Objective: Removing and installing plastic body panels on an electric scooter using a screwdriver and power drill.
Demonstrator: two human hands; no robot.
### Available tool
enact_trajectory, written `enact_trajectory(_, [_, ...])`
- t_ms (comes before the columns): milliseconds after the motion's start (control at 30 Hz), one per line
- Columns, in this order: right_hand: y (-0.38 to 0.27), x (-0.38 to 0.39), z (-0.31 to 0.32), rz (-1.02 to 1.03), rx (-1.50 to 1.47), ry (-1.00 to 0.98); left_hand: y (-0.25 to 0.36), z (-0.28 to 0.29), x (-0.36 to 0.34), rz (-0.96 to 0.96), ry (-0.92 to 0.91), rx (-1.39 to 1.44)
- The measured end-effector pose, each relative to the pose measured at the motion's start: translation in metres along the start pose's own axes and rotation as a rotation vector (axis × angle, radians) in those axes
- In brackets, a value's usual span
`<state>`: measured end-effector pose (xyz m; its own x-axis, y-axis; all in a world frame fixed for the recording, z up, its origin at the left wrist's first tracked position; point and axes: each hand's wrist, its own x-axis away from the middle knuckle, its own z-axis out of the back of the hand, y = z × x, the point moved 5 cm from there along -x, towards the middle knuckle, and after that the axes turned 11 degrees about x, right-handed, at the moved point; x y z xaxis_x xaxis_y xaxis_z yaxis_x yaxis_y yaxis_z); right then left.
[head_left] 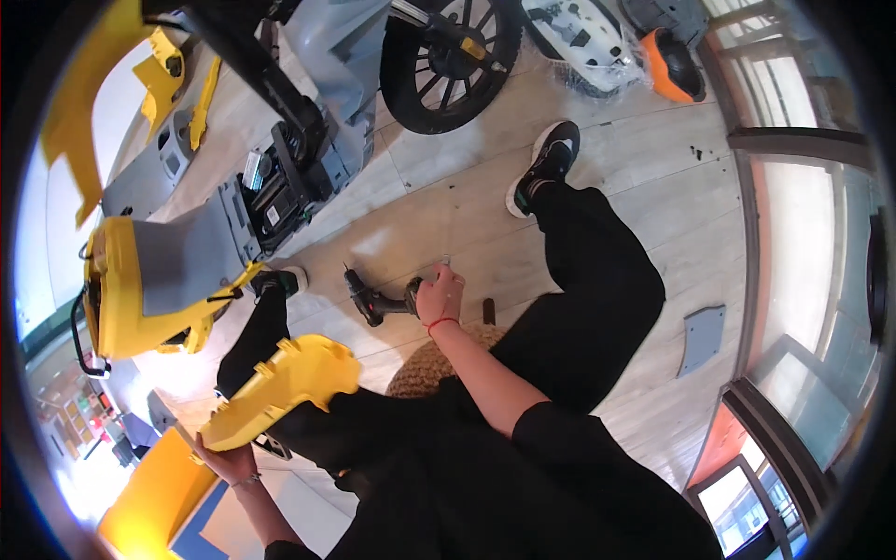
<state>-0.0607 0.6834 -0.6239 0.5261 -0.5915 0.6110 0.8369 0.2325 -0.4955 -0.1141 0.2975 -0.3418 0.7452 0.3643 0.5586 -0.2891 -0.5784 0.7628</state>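
Observation:
My left hand (224,459) holds a yellow moulded plastic panel (275,387) low on the left, over my lap. My right hand (439,297) reaches down near the middle, fingers closed, over the battery end of a black cordless drill (373,303) lying on the floor; what the fingertips hold is too small to make out. A short dark piece (488,310) is just right of that hand. A partly assembled yellow and grey scooter (177,280), with exposed black inner parts (278,191), stands at the upper left, beside my left leg.
A spoked black wheel (448,70) is at the top, beside a wrapped white part (583,51) and an orange-black part (672,65). A grey panel (700,341) lies at right, near framed glass panels (793,261). Loose yellow pieces (163,79) sit at upper left.

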Motion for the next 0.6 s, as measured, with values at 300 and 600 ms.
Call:
enact_trajectory(300, [0.145, -0.109, -0.108, -0.381, -0.222, 0.123, -0.087, -0.035, -0.008, 0.216, -0.024, -0.230])
enact_trajectory(600, [0.207, -0.152, -0.114, -0.193, 0.969, -0.074, -0.107, -0.027, -0.011, 0.274, 0.144, -0.370])
